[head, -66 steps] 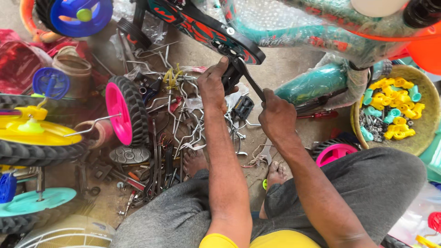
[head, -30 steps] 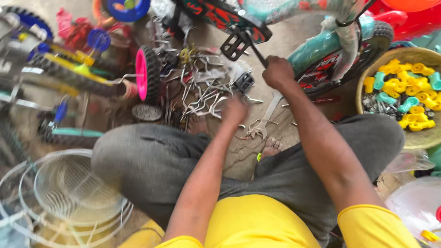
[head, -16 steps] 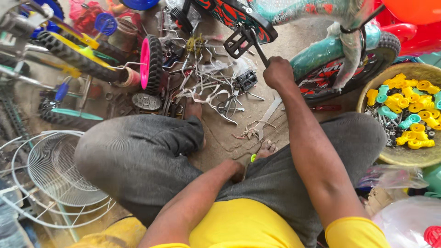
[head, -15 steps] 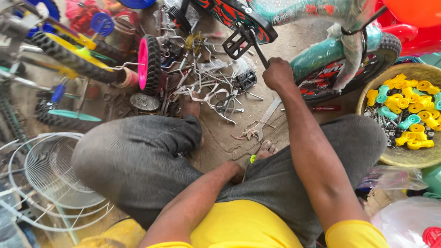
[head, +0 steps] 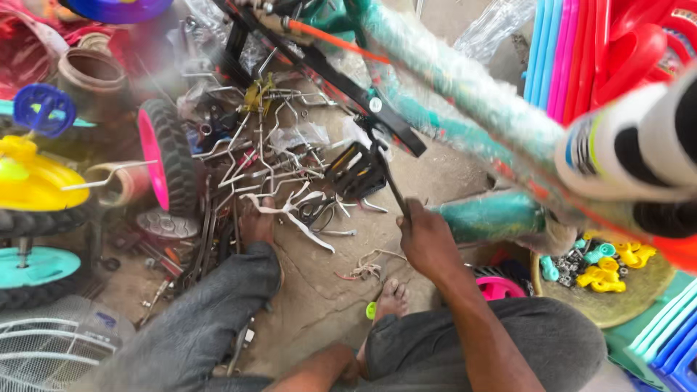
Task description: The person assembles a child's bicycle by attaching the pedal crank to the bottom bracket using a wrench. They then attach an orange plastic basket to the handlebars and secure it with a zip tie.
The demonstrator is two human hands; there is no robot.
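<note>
My right hand (head: 425, 239) is closed around a thin dark metal tool (head: 394, 190) that runs up to the black pedal (head: 356, 170) of a small bicycle. The bicycle's teal frame (head: 450, 80), wrapped in clear plastic, crosses above, with a black chain guard (head: 327, 65) beside it. My left hand (head: 340, 361) lies low between my grey-trousered legs, near my bare foot (head: 392, 297); its fingers are curled, and whether it holds anything does not show.
A pile of bent metal rods (head: 268, 152) lies on the concrete floor. At left stand a black tyre with a pink rim (head: 163, 156), yellow (head: 29, 174) and teal (head: 33, 265) wheels and a wire basket (head: 43, 356). A woven basket (head: 617, 308) of yellow and teal plastic parts sits at right.
My left hand has left the pedal and dropped down between my legs. My right hand has stayed on the tool at the pedal. The view has swung closer to the bicycle frame.
</note>
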